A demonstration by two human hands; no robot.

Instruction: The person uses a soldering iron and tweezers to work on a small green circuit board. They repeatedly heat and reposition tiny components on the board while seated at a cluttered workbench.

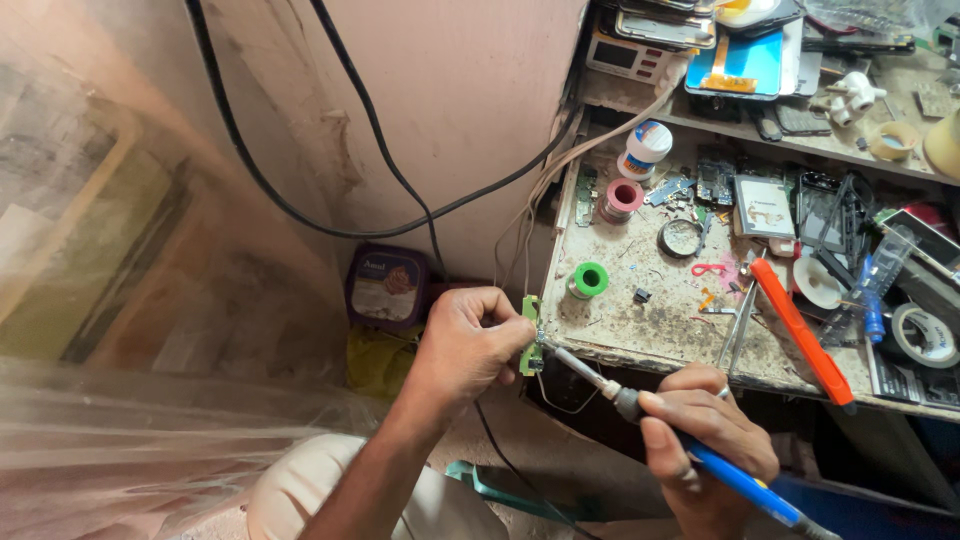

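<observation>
Head view | left hand (pixel 468 340) is pinching green board (pixel 530 335) at worktop (pixel 640 325) edge | right hand (pixel 705 440) is gripping iron (pixel 640 410), tip touching board | I'd keep board braced, tip steady.

A cramped phone-repair workshop. A stained, scratched surface (pixel 650 315) against a pink wall is littered with circuit boards (pixel 716 181), phone screens (pixel 742 62), solder spools (pixel 588 280), tape rolls (pixel 927 335), tweezers (pixel 738 325) and a flux jar (pixel 646 148). A soldering iron (pixel 680 440) touches a small green board (pixel 530 335) at the surface's edge, and black cables (pixel 370 130) hang down the wall.
</observation>
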